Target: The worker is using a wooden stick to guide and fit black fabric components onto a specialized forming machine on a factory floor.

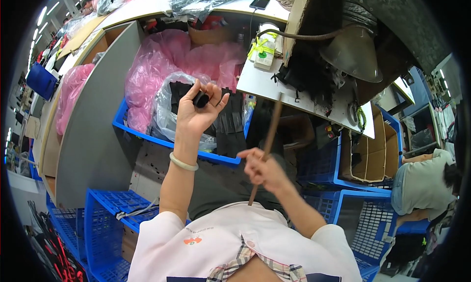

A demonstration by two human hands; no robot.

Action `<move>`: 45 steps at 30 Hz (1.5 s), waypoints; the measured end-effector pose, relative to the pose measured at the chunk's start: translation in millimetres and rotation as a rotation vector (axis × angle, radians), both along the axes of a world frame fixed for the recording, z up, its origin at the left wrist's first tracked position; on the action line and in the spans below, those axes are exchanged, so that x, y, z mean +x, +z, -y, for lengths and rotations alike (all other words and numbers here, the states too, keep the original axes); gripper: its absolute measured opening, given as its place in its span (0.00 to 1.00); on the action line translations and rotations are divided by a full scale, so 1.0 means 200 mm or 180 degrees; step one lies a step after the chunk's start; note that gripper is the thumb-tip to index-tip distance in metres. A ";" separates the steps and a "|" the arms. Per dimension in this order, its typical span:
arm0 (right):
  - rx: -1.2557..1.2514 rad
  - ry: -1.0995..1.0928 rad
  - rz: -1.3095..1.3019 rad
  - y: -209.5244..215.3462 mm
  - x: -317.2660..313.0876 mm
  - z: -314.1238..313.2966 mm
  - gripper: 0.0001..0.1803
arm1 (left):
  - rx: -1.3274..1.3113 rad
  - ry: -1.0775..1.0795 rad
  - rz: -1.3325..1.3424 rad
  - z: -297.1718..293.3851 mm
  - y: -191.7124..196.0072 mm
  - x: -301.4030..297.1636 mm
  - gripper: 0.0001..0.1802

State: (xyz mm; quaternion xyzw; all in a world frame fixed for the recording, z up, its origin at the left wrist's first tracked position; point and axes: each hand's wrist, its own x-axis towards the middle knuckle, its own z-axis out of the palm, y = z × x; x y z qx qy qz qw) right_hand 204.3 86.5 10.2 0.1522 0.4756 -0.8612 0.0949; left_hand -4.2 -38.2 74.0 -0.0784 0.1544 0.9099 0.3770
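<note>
Nearest the camera is my pale shirt (216, 257), below my fingers. My left fingers (216, 95) curl round one black tubular piece (200, 100), its rounded end showing at my palm; I judge it light and soft enough to squash, so I'd hold its side gently. My right fingers (253, 165), blurred, wrap one brown stick (273, 126); it looks stiff, light and fairly smooth, best gripped around mid-shaft. Behind my left fingers, one blue crate (189, 155) holds black strips (229, 116), overlapping too much to count, and pink plastic (157, 51). Beyond my right fingers, one white worktop (255, 82) carries one white block (265, 59) with yellow-green ties; one lamp (353, 56) hangs to their right. One phone (259, 3) lies farthest.
</note>
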 end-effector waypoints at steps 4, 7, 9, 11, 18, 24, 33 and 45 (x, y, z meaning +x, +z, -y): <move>0.0127 -0.0221 -0.0102 0.02 0.05 0.23 0.19 | 0.0195 0.0159 0.0315 0.01 0.00 -0.05 0.17; 0.0704 -0.0183 -0.0639 0.04 0.02 0.18 0.22 | -0.0264 0.0621 0.0319 0.04 0.03 -0.09 0.19; 0.1841 0.0098 -0.0874 0.05 0.02 0.13 0.22 | -0.0346 0.0751 0.0104 0.08 0.02 -0.11 0.19; 0.1942 0.0116 -0.0770 0.09 0.01 0.12 0.22 | -0.0426 0.0854 -0.0086 0.09 0.03 -0.10 0.19; 0.2163 -0.0216 -0.0617 0.17 -0.01 0.14 0.16 | -0.0491 0.0755 -0.1701 0.15 0.02 -0.03 0.16; 0.1984 -0.0418 -0.0541 0.16 -0.02 0.13 0.07 | 0.0244 0.0177 -0.1324 0.12 0.03 0.02 0.16; -0.0617 0.0193 0.0003 0.16 -0.11 0.29 0.07 | -0.0639 0.0939 -0.2491 0.13 0.09 0.00 0.27; 0.0111 0.0082 -0.0539 0.19 -0.07 0.26 0.05 | 0.0648 0.0831 -0.2155 0.16 0.15 0.03 0.30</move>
